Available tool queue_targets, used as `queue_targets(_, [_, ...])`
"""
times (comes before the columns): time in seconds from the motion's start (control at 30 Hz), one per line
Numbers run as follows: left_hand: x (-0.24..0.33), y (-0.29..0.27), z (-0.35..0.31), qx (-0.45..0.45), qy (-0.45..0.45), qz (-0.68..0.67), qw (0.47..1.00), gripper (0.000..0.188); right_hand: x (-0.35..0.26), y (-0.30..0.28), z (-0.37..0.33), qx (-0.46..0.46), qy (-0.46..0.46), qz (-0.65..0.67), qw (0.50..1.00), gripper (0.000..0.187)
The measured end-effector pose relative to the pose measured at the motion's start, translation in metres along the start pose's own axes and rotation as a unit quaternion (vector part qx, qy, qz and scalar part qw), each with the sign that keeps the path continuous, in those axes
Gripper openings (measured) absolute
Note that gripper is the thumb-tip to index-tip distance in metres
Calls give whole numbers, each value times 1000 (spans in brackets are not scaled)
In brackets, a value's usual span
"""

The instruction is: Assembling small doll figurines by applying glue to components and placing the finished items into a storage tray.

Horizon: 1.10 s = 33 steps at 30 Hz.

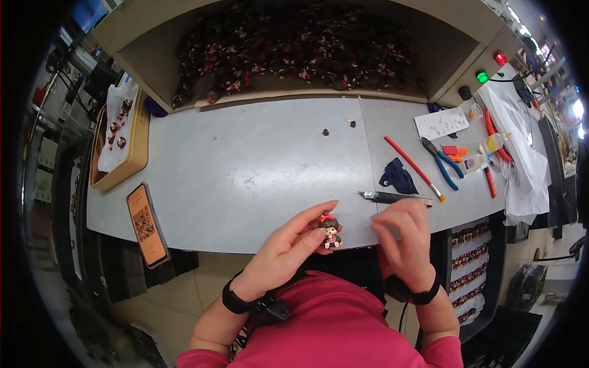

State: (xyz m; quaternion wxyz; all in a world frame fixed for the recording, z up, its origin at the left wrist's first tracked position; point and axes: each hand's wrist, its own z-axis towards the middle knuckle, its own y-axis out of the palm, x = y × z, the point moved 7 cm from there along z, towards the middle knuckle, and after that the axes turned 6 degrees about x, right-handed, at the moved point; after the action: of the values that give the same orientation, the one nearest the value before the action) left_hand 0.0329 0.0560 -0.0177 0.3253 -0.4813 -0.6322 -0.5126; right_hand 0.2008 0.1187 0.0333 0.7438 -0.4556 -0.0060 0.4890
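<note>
Near the table's front edge, my left hand (293, 244) is closed on a small doll figurine (330, 232) with brown hair and a red bow. Thumb and fingers grip it from the left side, and its face is turned up. To the right of the figurine, my right hand (404, 240) hovers with curved fingers, slightly blurred. A gap shows between its thumb and forefinger, with nothing visible there. Just beyond that hand lies a black utility knife (392, 197), partly covered by the fingers. Below it a red object (384, 264) shows, its kind unclear.
Small figurines fill a deep bin (300, 52) at the back. A yellow box (140, 147) and a phone (147, 226) are at left. Pliers (443, 162), a red brush (412, 165), a dark cloth (399, 176) and small bottles (473, 163) lie at right. Figurine trays (469, 264) stand below.
</note>
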Motion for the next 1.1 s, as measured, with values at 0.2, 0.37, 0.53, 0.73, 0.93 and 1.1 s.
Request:
queue_targets(0.2, [2,4,-1,5,8,3,1000,43,-29,15,-3,-73,107,246,961,23])
queue_targets(0.37, [1,4,-1,5,20,0,1000,41,-29,28,-4,-122,161,320,926,18])
queue_targets(0.53, [2,7,-1,15,22,-13,1000,39,-31,35,-6,-129,164,336,918,15])
queue_targets(0.73, [1,5,-2,31,17,9,999,38,-26,44,-11,-126,239,349,897,12])
queue_targets(0.93, [-1,4,-2,29,24,-15,999,36,-9,47,-23,-109,316,468,818,10])
queue_targets(1.1, [-5,3,-2,34,31,-53,998,35,-11,46,-32,-110,360,523,765,12])
